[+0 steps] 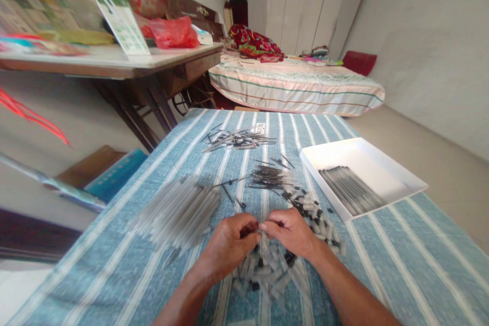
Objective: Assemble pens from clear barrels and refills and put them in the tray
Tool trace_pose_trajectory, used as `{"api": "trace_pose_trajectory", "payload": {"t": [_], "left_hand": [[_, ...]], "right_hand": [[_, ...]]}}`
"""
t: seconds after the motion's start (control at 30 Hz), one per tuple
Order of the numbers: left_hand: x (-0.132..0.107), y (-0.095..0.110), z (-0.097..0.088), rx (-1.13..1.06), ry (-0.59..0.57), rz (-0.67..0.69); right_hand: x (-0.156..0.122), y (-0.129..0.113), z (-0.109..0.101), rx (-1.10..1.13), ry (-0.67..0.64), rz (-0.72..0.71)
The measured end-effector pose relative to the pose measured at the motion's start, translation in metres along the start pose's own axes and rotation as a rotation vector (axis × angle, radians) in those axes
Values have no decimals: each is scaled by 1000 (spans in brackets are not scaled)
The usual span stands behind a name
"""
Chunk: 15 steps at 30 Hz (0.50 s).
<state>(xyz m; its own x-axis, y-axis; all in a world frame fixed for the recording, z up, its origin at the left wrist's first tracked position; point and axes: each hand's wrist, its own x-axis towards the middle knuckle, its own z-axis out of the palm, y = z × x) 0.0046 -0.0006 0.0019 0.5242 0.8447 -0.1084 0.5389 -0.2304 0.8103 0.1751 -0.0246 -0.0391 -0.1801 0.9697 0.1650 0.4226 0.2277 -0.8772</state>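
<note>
My left hand (pixel 232 238) and my right hand (pixel 292 232) meet over the middle of the table, with thumbs and fingers pinched together. Whatever lies between the fingertips is too small and hidden to name. Below them spreads a loose pile of short grey translucent caps (pixel 273 277) with small black pieces. More grey and black small parts (pixel 321 224) lie beyond my right hand. A bundle of thin dark rods (pixel 267 175), like pen refills, sits ahead of the hands. To the left is a stack of long grey tubes (pixel 178 209), like pen barrels.
A white open box (pixel 397 194) at right holds a row of grey pen-like sticks (pixel 349 188). Another heap of thin rods (pixel 242 138) lies at the far end of the striped tablecloth (pixel 148 275). A cluttered desk (pixel 168 63) stands left, a bed (pixel 298 89) behind.
</note>
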Motion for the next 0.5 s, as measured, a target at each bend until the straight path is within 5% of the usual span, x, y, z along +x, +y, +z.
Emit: {"api": "trace_pose_trajectory", "payload": {"t": [0.5], "left_hand": [[0,0,-1,23,12,5]], "right_hand": [[-1,0,-1,23,-5,4]]}}
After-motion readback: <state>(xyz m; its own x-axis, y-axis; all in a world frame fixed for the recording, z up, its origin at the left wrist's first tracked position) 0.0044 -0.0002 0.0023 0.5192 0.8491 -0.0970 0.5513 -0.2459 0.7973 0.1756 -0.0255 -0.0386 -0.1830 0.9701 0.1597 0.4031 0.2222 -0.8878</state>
